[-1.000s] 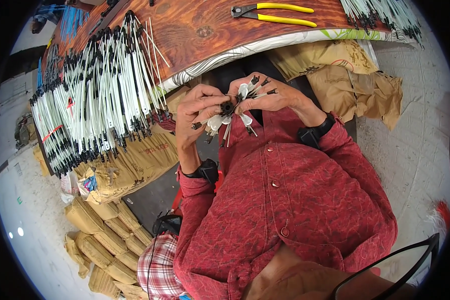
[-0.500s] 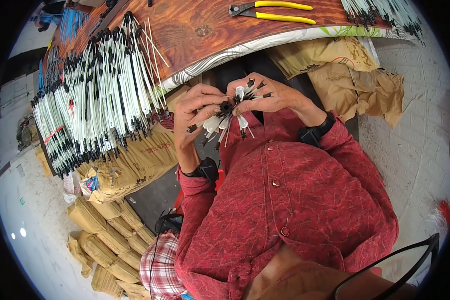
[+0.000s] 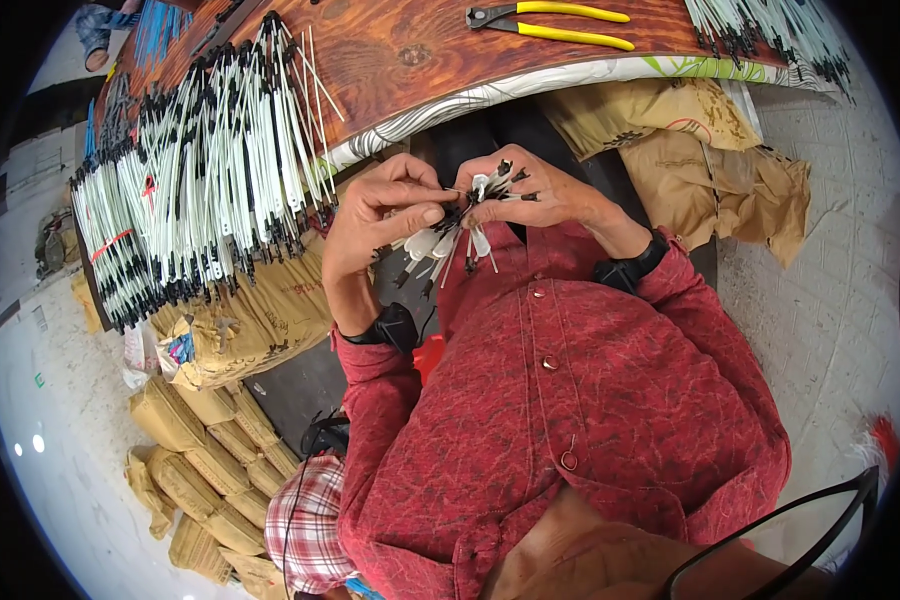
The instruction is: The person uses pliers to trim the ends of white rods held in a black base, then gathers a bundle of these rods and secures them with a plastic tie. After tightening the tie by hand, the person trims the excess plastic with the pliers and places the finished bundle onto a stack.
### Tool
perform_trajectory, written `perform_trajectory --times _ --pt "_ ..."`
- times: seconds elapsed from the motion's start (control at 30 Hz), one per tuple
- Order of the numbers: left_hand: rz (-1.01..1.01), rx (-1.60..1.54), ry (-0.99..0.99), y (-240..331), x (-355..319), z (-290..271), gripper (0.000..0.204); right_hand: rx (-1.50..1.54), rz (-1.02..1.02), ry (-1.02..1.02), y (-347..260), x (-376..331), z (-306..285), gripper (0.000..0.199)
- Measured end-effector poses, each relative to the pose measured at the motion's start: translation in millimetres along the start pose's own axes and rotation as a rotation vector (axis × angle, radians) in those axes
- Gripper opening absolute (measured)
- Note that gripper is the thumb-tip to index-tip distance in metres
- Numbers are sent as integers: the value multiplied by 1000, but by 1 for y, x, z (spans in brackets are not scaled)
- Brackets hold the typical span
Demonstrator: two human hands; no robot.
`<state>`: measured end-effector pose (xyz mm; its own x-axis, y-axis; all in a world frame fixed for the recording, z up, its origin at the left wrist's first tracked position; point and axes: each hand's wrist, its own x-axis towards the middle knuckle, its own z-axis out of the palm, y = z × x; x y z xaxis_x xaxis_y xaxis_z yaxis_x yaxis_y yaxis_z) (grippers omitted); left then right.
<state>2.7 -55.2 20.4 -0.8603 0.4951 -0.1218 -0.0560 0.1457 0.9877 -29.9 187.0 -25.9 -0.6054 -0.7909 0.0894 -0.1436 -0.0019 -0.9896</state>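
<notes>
1. Head view, hands: the left hand (image 3: 385, 215) and the right hand (image 3: 540, 190) meet in front of the chest, just below the edge of the desk (image 3: 390, 60); both grips are closed, fingers pinched on one small bundle of white cable ties (image 3: 450, 235) with black ends; the ties fan downward from the fingertips over the red shirt (image 3: 590, 400).
2. Head view, wrists: each wrist carries a dark band at the cuff of the red sleeve.
3. Head view, desk: a large heap of white ties (image 3: 200, 190) with black tips lies on the left part of the wooden top, overhanging its edge; a second heap (image 3: 770, 35) lies at the far right; yellow-handled pliers (image 3: 550, 20) rest between them, well apart from the hands.
4. Head view, floor: tan paper sacks (image 3: 690, 150) lie under the desk at right; more sacks (image 3: 200, 440) are stacked at lower left.
</notes>
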Motion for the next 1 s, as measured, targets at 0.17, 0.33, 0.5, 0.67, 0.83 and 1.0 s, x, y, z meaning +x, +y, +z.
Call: perform_trajectory --times 0.17,0.33,0.5,0.67,0.83,1.0 --pt "-108 -18 26 10 0 4 24 51 -23 -51 5 -3 1 20" --pt "-129 -25 56 11 2 5 20 125 -18 29 5 -6 6 21" --pt "-200 -53 -11 11 6 3 18 33 -149 77 4 -5 6 23" --pt "-197 -60 -17 16 8 9 17 -15 -186 77 4 -7 5 27" --pt "-258 -99 92 19 4 17 15 6 -213 171 10 -8 9 32" --pt "-290 -161 106 14 -1 16 15 -33 -155 153 6 -10 10 34"
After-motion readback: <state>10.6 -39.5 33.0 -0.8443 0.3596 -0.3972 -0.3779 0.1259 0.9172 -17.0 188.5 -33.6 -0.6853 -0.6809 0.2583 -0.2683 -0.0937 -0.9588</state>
